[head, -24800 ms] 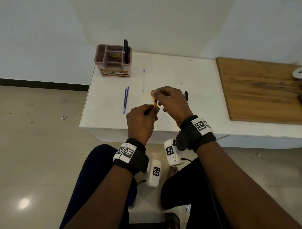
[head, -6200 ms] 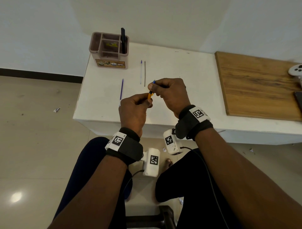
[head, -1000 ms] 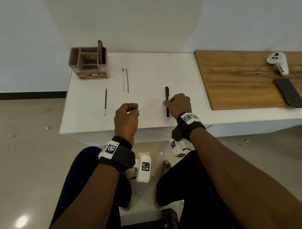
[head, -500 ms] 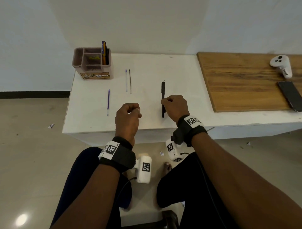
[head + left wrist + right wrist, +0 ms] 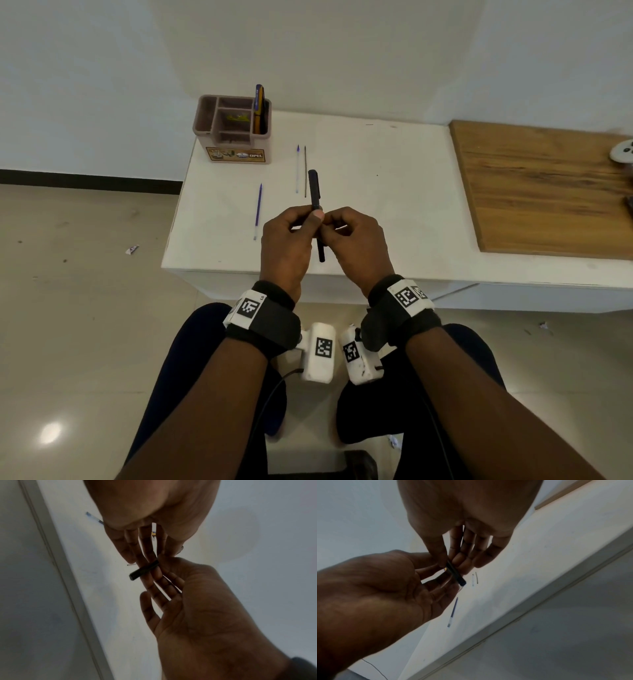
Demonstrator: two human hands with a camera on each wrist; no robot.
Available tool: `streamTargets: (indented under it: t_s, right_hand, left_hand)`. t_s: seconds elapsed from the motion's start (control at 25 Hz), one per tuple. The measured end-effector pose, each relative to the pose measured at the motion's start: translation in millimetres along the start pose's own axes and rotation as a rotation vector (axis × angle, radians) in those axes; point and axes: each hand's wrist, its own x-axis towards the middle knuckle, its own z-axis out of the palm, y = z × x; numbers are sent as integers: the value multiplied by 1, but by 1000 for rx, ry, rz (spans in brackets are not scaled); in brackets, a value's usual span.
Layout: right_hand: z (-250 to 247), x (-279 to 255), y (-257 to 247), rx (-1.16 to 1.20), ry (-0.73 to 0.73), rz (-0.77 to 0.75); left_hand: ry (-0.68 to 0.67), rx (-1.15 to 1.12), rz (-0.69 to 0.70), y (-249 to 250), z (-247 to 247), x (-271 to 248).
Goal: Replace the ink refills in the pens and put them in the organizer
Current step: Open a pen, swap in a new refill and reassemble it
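From the head view, the left hand (image 5: 287,246) and right hand (image 5: 356,245) meet above the near edge of the white table (image 5: 394,205), both pinching a black pen (image 5: 315,205) that points away from the person, its far end free above the tabletop and its near end sticking out between the hands. Bare table lies to the right of the hands up to the wooden board (image 5: 548,192), whose right side is cut off by the frame along with a white controller (image 5: 621,156). Left of the hands a blue refill (image 5: 258,210) lies near the table's left edge; farther off 2 more thin refills (image 5: 301,169) lie side by side, just beside the pen's far end. The organizer (image 5: 233,132) stands at the far left corner against the white wall with 2 pens (image 5: 259,109) upright in its right compartment; small items in the middle compartment are hard to make out. Tiled floor lies left and below. In the left wrist view, the left hand (image 5: 142,524) has straight fingers (image 5: 145,545) close together, their tips on the black pen (image 5: 143,570), with the right hand (image 5: 197,601) below; the picture is dim and blurred. In the right wrist view, the right hand (image 5: 471,520) and left hand (image 5: 376,588) pinch the pen (image 5: 455,574) between fingertips above the blue refill (image 5: 453,612), beside the table's edge (image 5: 513,626).
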Motion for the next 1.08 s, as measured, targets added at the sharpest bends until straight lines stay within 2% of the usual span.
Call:
streamTargets:
  t_s: [0.2, 0.32, 0.68, 1.08]
  right_hand:
    - [-5, 17, -16, 57, 57, 31]
    - [-4, 28, -22, 68, -26, 53]
    - [6, 25, -20, 165, -22, 75]
    - [5, 27, -31, 250, 42, 102]
  left_hand:
    - [-99, -23, -45, 4, -5, 1]
    - [-165, -13, -30, 7, -4, -2]
    - [-192, 59, 117, 7, -2, -6]
    - [-216, -17, 162, 9, 4, -15]
